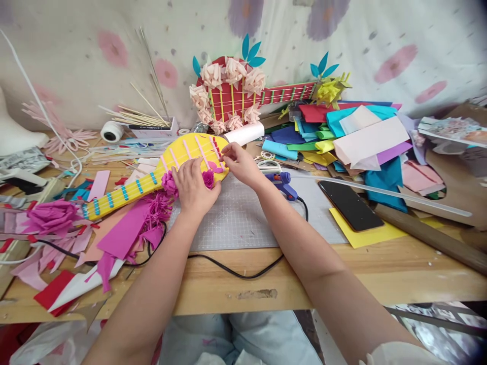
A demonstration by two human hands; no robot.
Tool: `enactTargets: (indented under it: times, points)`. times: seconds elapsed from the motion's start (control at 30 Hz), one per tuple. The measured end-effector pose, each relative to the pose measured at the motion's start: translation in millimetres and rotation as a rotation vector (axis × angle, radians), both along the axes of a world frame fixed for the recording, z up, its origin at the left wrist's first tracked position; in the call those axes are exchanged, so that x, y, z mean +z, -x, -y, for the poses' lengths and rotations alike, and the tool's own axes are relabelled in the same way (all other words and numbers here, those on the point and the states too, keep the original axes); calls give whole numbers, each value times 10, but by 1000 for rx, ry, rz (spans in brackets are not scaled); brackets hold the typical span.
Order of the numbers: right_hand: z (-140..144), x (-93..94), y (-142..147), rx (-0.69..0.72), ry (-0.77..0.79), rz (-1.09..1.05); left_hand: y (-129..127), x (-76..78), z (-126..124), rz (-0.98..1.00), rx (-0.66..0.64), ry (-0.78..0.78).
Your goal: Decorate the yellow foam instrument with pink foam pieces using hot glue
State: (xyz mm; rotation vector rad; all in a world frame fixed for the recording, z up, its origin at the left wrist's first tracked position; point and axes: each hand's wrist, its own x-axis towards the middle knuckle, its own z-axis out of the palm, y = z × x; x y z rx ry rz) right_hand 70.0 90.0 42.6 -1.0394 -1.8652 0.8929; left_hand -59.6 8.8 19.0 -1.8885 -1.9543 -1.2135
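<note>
A yellow model lute [180, 147], with pink strips and white strings across its body, lies at a slant on the grey cutting mat [236, 223]. My left hand [192, 187] rests flat over the lower side of its body, fingers spread, between magenta paper flowers [207, 178]. At the body's right end, my right hand [239, 162] has thumb and fingers pinched together beside a magenta paper petal [216, 167]; what is between the fingertips is too small to make out. A blue glue gun [283, 185] lies on the mat right of my right wrist.
Behind stands a red model lute [232, 96] with pale paper roses. Coloured paper [369, 132] is heaped at the right, near a phone [350, 205] on a yellow sheet. Magenta scraps [124, 230] lie left. A black cord [243, 276] loops along the table's front.
</note>
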Motion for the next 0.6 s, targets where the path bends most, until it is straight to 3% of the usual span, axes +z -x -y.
enactTargets:
  times: [0.1,0.23,0.4,0.6]
  points:
    - [6,-11,-40,-68,-35,65,58,53,41,77,-17,-147]
    - [59,-28,-42,-155,-62,251,239,57,-4,277,100,-368]
    - [120,-84,29,-165,-129,465,450,-27,-134,468,247,-441]
    - [146,-81,114,-122,-123,618,393,-61,-118,347,123,-422]
